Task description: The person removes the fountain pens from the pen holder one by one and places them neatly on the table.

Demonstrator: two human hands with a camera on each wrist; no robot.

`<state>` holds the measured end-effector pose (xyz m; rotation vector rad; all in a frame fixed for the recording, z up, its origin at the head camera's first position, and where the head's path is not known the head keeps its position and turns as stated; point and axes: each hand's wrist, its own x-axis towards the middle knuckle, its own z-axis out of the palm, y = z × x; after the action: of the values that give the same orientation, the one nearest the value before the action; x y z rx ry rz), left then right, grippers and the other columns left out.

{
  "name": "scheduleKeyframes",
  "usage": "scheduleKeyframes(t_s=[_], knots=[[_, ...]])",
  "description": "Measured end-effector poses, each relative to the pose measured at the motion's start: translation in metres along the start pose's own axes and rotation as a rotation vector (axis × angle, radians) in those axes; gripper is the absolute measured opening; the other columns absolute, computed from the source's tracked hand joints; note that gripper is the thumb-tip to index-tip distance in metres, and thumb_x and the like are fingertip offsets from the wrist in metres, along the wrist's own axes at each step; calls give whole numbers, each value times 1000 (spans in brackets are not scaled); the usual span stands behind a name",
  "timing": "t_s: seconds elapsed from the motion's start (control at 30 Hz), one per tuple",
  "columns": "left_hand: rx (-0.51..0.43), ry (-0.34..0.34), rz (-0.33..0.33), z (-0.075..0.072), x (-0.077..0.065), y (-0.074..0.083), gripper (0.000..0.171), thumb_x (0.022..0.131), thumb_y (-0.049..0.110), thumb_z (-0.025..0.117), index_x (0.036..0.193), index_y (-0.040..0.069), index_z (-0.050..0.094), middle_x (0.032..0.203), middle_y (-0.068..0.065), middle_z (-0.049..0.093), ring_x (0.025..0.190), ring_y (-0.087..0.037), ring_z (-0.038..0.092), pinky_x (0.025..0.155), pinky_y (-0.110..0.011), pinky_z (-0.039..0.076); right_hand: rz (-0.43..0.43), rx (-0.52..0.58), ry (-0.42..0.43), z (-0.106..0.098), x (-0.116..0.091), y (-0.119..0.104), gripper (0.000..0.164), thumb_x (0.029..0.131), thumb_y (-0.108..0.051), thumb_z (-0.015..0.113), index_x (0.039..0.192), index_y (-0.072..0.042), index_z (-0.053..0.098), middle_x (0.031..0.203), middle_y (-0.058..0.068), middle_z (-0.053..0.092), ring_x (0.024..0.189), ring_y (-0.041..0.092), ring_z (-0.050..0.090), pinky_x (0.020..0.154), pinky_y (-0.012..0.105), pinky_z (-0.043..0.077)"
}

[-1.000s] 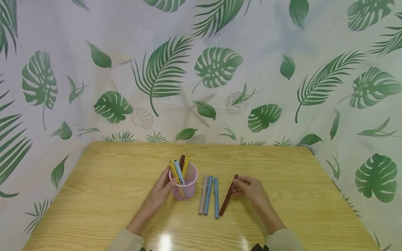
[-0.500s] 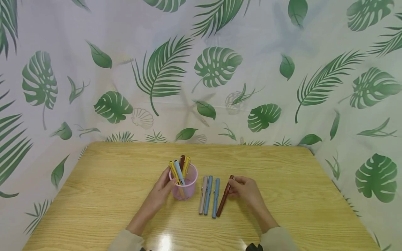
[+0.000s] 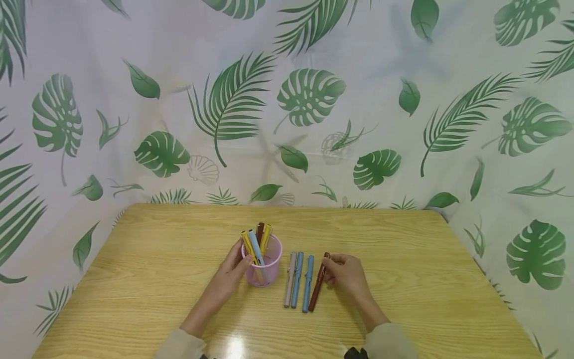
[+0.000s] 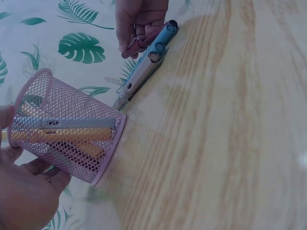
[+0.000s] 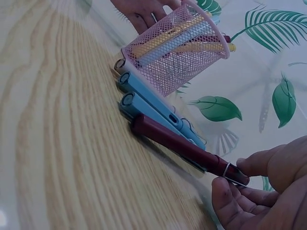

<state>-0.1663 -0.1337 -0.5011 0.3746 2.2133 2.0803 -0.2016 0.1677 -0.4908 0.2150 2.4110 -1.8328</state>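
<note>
A pink mesh pen cup [image 3: 263, 274] stands upright on the table, holding yellow, light blue and dark red pens. My left hand [image 3: 230, 271] grips the cup from its left side, thumb on the near rim. To the cup's right lie a grey pen [image 3: 289, 284] and two blue pens [image 3: 297, 279], roughly side by side. My right hand [image 3: 352, 274] pinches a dark red pen [image 5: 177, 143] at its clip end, between thumb and fingers. The pen's other end is close beside the nearest blue pen [image 5: 144, 112]; whether they touch I cannot tell.
The wooden table [image 3: 157, 259] reaches back to a white curtain [image 3: 242, 184] printed with green leaves. A bright reflection of light shows on the tabletop near its front.
My right hand has moved left with the dark red pen, bringing it up beside the blue pen, whose lower end has shifted slightly left. My left hand stays on the cup.
</note>
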Motion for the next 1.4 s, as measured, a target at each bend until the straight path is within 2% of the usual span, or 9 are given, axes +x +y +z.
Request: scheduleKeyframes(t_s=[0.4,0.77,1.0,1.4], knots=[[8,4,-2,0,0,-1,67,113,30,43,166,8,9,170,-20,11,156,-39,13,126,-51,16,2,-44,45,7,1,2,34,98,-6,69,121,18,63,72,10,70,55,13,63,49,24,56],[4,-1,4,0,1,-1,67,113,31,43,166,8,9,170,-19,12,156,-38,13,126,-51,16,-30,-154,83,12,3,4,31,97,-8,70,117,15,66,75,9,73,53,13,63,49,25,57],[6,9,-2,1,0,-1,67,113,29,43,166,6,9,170,-20,11,156,-37,13,126,-49,16,-61,-173,86,14,2,4,30,97,-5,68,117,17,64,80,11,74,56,15,65,50,26,57],[3,15,1,1,1,-2,67,113,30,44,166,8,10,170,-19,13,156,-37,14,126,-50,15,-71,-202,114,16,1,6,27,97,-4,66,117,14,64,76,11,71,53,15,61,46,22,52]])
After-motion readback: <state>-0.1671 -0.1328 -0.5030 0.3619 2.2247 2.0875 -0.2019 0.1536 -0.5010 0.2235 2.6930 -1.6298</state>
